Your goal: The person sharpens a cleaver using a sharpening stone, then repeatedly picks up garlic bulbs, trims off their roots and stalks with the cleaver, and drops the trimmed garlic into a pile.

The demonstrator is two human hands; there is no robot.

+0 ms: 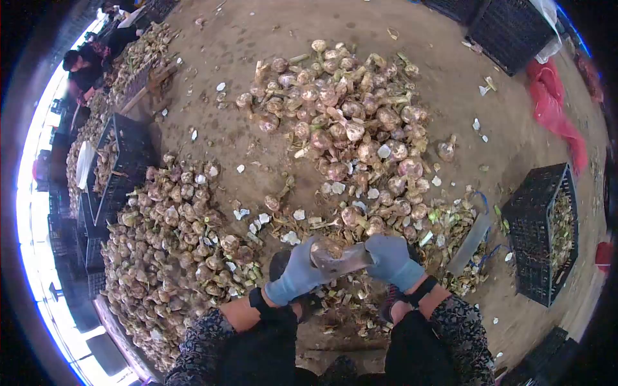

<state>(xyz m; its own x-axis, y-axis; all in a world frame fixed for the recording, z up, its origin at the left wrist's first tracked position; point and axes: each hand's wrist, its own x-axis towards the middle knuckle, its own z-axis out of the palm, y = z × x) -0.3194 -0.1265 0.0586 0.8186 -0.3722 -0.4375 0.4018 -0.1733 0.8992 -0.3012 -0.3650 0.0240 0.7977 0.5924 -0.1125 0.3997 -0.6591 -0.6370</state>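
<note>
Between my hands is a garlic bulb (327, 248), brownish and dirty. My left hand (299, 270), in a blue-grey glove, is closed around the bulb from the left. My right hand (393, 258), gloved alike, is closed on what looks like a knife (353, 260); its wide, flat blade lies across the front of the bulb and its handle is hidden in the fist. Just beyond my hands spreads a heap of untrimmed garlic (347, 122) with stems. On the left is a large pile of garlic bulbs (167, 251). Cut stems and skins (347, 302) litter the ground between my feet.
A black crate (541, 231) with trimmings stands on the right, near a flat grey strip (468, 244) and blue cord. More crates (132, 154) stand at left, another (508, 32) at upper right by a red net bag (550, 96). Another person (87, 67) sits at far left.
</note>
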